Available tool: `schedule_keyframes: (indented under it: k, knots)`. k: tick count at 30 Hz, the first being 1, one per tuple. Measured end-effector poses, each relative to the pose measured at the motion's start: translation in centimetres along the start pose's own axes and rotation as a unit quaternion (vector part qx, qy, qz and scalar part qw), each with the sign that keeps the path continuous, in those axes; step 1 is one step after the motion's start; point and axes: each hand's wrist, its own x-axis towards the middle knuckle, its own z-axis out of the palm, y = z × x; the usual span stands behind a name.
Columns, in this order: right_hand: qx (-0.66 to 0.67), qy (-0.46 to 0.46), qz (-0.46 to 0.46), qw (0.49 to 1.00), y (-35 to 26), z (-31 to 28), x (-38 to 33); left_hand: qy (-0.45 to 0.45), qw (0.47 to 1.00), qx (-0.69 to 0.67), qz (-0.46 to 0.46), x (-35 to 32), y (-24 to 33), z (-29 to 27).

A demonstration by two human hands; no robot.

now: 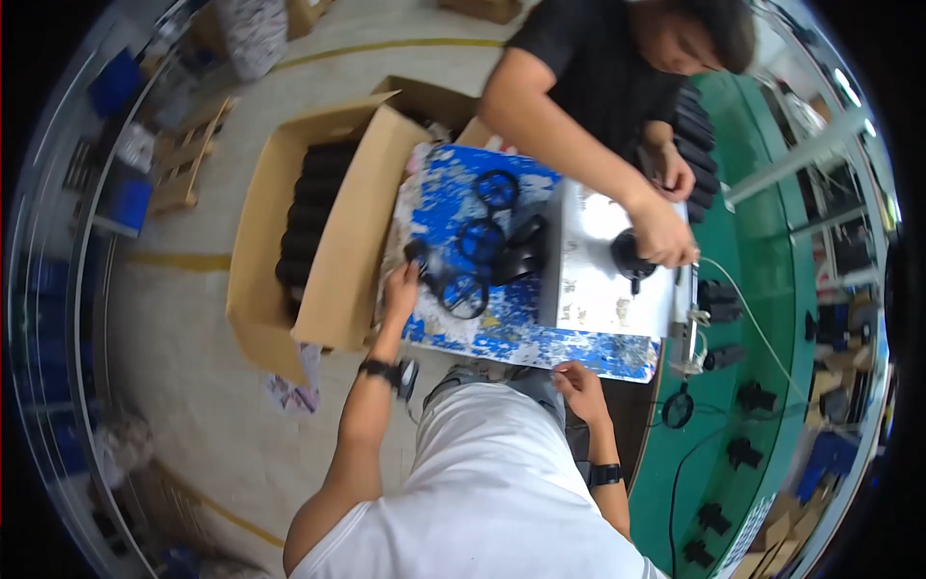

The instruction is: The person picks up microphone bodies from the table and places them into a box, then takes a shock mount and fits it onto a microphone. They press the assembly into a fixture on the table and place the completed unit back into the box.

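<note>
My left hand (401, 291) is at the left side of a worktop with worn blue paint (521, 345). Its fingers are closed on a small black part (417, 253), blurred and partly covered by the hand. Just right of it lie black spoked rings (464, 295), in a row running away from me. Beside them sit black rounded, cup-like parts (519, 264). My right hand (582, 391) is at the worktop's near edge, fingers loosely bent and a little apart, with nothing visible in them.
Across the worktop a co-worker's hand (664, 232) grips a black round part (632, 257) on a raised metal plate (603, 289). An open cardboard box (333, 246) with black cylinders stands left. At right, a green bench (714, 425) carries black fittings and a cable.
</note>
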Motion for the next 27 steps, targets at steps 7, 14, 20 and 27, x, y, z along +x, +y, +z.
schedule_keyframes:
  k: [7, 14, 20, 27]
  knots:
    - [0.085, -0.017, -0.192, 0.978, -10.9, 0.1, 1.0, -0.343, 0.896, -0.257, -0.119, -10.4, 14.5, 2.3]
    - [0.231, -0.214, -0.049, 0.948, -10.8, 0.3, 2.6, -0.641, 0.666, -0.378, -0.052, -13.7, 14.7, 7.5]
    - [0.269, 0.053, 0.0, 0.962, -8.5, -0.2, 1.4, -0.599, 0.67, -0.359, -0.251, -12.4, 15.1, 6.3]
    - [0.264, 0.09, -0.015, 0.96, -9.4, -0.2, 1.4, -0.573, 0.777, -0.228, -0.127, -11.6, 21.5, 6.0]
